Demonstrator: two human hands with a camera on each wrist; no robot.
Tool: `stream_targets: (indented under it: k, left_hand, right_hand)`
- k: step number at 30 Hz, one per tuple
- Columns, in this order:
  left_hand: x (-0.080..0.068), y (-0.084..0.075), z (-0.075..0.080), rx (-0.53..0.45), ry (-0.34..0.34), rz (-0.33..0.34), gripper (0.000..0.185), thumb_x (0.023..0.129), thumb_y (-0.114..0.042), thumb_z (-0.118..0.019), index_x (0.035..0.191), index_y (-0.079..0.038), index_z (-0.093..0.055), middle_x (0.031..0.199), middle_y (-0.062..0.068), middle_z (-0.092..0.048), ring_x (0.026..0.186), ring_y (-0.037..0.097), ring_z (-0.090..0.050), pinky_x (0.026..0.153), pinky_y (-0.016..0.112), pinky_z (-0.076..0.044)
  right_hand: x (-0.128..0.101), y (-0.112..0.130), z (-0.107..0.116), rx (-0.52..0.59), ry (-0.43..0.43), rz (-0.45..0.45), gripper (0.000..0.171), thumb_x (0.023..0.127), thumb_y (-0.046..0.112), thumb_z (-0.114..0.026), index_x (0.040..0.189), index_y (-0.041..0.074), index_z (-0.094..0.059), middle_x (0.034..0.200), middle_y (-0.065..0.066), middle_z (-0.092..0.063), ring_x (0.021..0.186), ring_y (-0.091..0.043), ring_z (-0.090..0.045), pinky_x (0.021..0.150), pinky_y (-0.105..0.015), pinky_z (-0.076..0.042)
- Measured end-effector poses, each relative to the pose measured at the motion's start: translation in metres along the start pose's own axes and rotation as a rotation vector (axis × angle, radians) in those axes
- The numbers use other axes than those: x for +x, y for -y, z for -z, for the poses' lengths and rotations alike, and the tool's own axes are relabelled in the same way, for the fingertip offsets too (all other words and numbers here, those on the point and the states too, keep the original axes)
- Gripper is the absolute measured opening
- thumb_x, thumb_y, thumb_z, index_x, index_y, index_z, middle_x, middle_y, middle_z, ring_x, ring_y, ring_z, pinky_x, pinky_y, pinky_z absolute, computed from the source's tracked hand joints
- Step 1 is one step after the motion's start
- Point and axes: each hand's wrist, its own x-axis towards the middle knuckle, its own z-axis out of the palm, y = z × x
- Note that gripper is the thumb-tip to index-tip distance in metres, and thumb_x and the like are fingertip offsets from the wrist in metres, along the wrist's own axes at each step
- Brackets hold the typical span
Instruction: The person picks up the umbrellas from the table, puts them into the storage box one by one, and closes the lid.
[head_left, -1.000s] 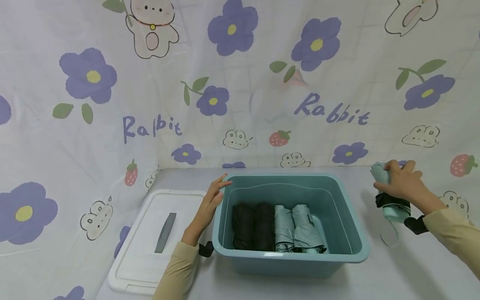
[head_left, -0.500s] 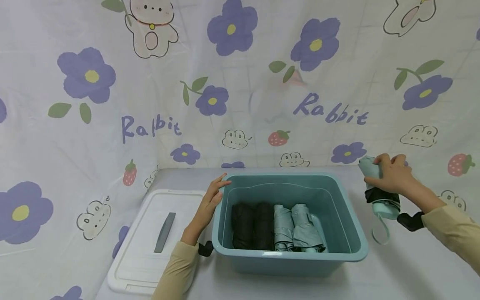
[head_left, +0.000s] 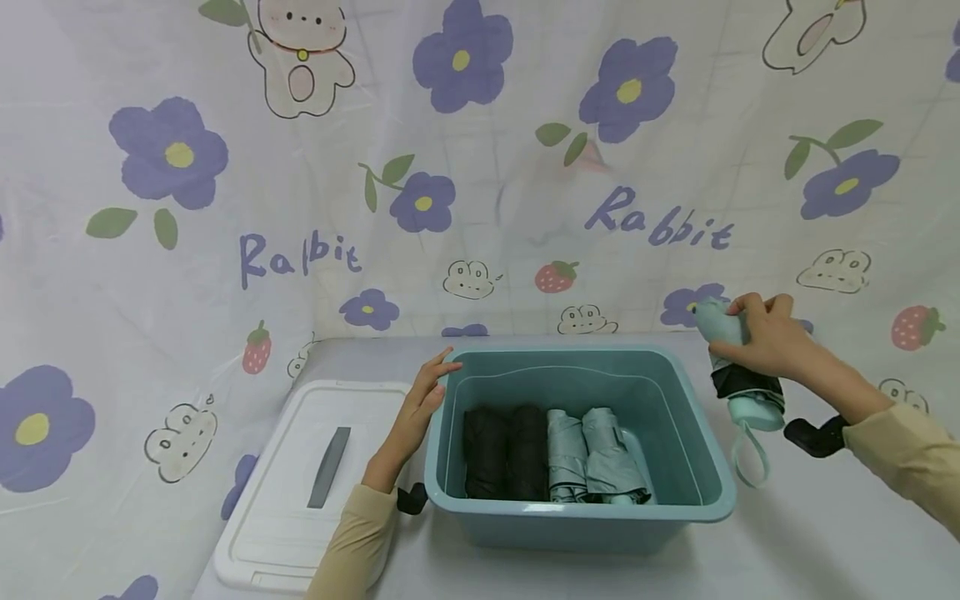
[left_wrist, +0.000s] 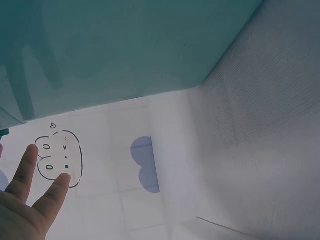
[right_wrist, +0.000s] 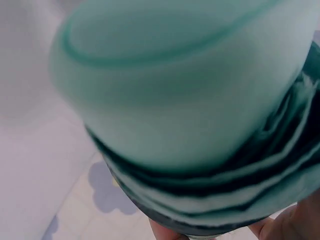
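A folded mint umbrella (head_left: pixel 738 375) was gripped by the right hand (head_left: pixel 765 343), fingers curled round its upper end, and was held clear of the surface (head_left: pixel 825 533) just beside the right rim of the teal bin (head_left: pixel 708 467). Its long axis ran steeply downward, handle end lowest, with a wrist loop (head_left: pixel 750 462) hanging below. The bin lay to the left of that hand, which was the nearer one. The left hand (head_left: pixel 420 408) rested against the bin's left wall, fingers straight. Four folded umbrellas (head_left: pixel 555 454) lay side by side inside. A white lid (head_left: pixel 285 500) lay left of the bin. Only the right wrist view showed the handle end (right_wrist: pixel 185 90) and pleated folds close up; the left wrist view showed the bin's outer wall (left_wrist: pixel 125 50) and fingertips (left_wrist: pixel 27 165).
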Motion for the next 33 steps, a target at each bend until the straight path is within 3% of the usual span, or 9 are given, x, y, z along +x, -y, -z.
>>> stream_targets:
  k: [10, 18, 26, 33]
  left_hand:
    - [0.001, 0.0, 0.002, 0.02, -0.018, -0.016, 0.038, 0.097, -0.003, -0.032, 0.133, 0.005, -0.043, 0.149, 0.025, -0.022, 0.139, 0.037, -0.018, 0.104, 0.063, -0.019]
    - [0.002, 0.001, -0.001, -0.009, -0.007, -0.011, 0.038, 0.097, -0.003, -0.031, 0.133, 0.006, -0.041, 0.149, 0.024, -0.021, 0.138, 0.039, -0.017, 0.104, 0.063, -0.018]
    - [0.001, -0.001, -0.001, 0.001, -0.013, -0.019, 0.039, 0.097, -0.002, -0.03, 0.133, 0.007, -0.041, 0.149, 0.025, -0.021, 0.138, 0.04, -0.018, 0.104, 0.062, -0.019]
    - [0.001, -0.002, -0.001, 0.014, -0.017, -0.014, 0.039, 0.097, -0.002, -0.03, 0.133, 0.006, -0.042, 0.148, 0.025, -0.021, 0.138, 0.039, -0.018, 0.104, 0.063, -0.018]
  right_hand:
    - [0.002, 0.033, 0.007, 0.008, 0.021, 0.047, 0.059, 0.086, 0.038, -0.057, 0.116, -0.004, -0.028, 0.106, -0.037, -0.021, 0.08, -0.048, -0.041, 0.063, -0.052, -0.04]
    - [-0.005, 0.058, -0.003, -0.033, 0.004, 0.111, 0.054, 0.083, 0.032, -0.062, 0.113, -0.001, -0.032, 0.101, -0.032, -0.024, 0.069, -0.037, -0.042, 0.056, -0.04, -0.039]
    - [-0.009, 0.082, -0.014, -0.063, 0.023, 0.154, 0.049, 0.08, 0.032, -0.065, 0.109, 0.001, -0.038, 0.1, -0.028, -0.027, 0.068, -0.036, -0.041, 0.056, -0.04, -0.04]
    - [-0.012, 0.097, -0.027, -0.106, 0.065, 0.18, 0.049, 0.078, 0.034, -0.067, 0.107, 0.006, -0.039, 0.097, -0.025, -0.028, 0.066, -0.033, -0.037, 0.056, -0.038, -0.034]
